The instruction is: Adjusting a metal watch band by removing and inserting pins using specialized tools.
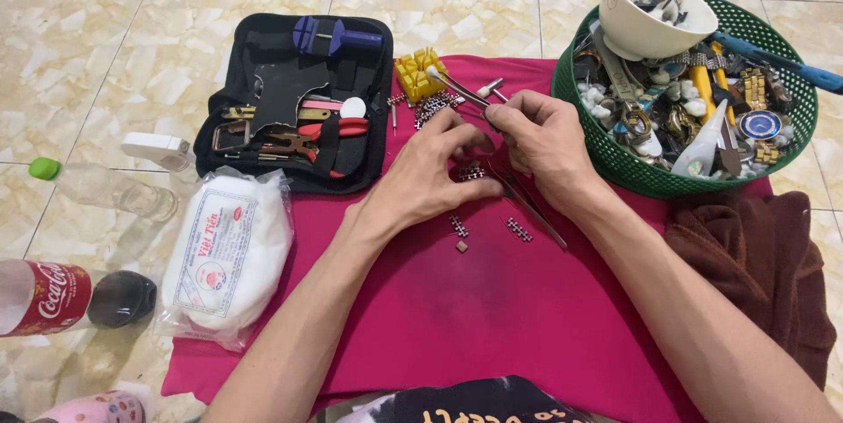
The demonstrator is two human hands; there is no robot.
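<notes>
Nearest the wearer, the pink cloth (pixel 457 318) lies bare below both forearms, the widest open room in view. Just below the grip lie three loose pieces: two short band segments (pixel 458 225) (pixel 519 230) and one small brown bit (pixel 462 246).

The left hand (pixel 430 173) and right hand (pixel 540 137) meet at the cloth's middle. The left fingers press down on a short watch band (pixel 471 173), of which only a few links show under the fingertips. The right hand is closed around a thin tool (pixel 457 87) whose white-tipped end sticks out up and left of the grip; how the fingers pinch it is hidden. A long dark strip (pixel 531 208), perhaps tweezers, slants down and right from under the right hand.

Left of the grip, an open black tool case (pixel 294 102) overlaps the cloth's edge, with a white bag (pixel 230 252) below it and two bottles (pixel 105 190) (pixel 61 298), one cut off by the frame. Just above the grip sit a yellow block (pixel 418 73) and a heap of links (pixel 433 107). Right of it, a green basket (pixel 685 89) crowds the cloth's edge, packed with watch parts too jumbled to count, a white bowl (pixel 654 10) on top. A brown towel (pixel 760 256) bounds the right side.
</notes>
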